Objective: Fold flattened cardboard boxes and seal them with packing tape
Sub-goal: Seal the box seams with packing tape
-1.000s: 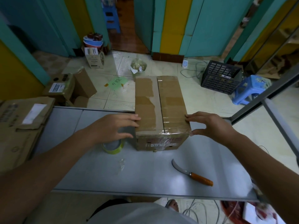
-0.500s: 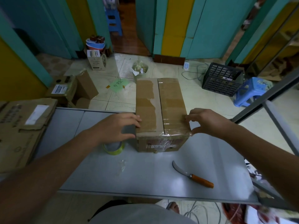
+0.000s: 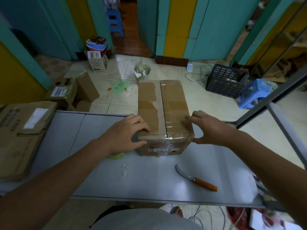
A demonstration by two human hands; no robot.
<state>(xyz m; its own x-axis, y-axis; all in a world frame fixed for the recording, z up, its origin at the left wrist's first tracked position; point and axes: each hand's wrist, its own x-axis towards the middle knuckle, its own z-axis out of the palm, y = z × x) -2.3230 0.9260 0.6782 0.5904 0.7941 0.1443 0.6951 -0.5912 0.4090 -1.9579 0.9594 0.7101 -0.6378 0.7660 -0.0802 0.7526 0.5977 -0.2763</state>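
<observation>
Cardboard box | left hand: fingers clasp corner | right hand: fingers pinch corner

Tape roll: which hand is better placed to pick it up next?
Left, probably. The tape roll sits just under the left hand, beside the box's near left corner. The right hand grips the opposite near corner and would have to cross the box; the knife lies nearer to it.

Place: a small packing room, more back-room than shop floor.
Worktop: grey metal, carrying a taped box, tape roll and curved knife.
Stock: flattened cartons piled at the left.
Floor: pale tiles, open carton, black crate, blue stool.
</observation>
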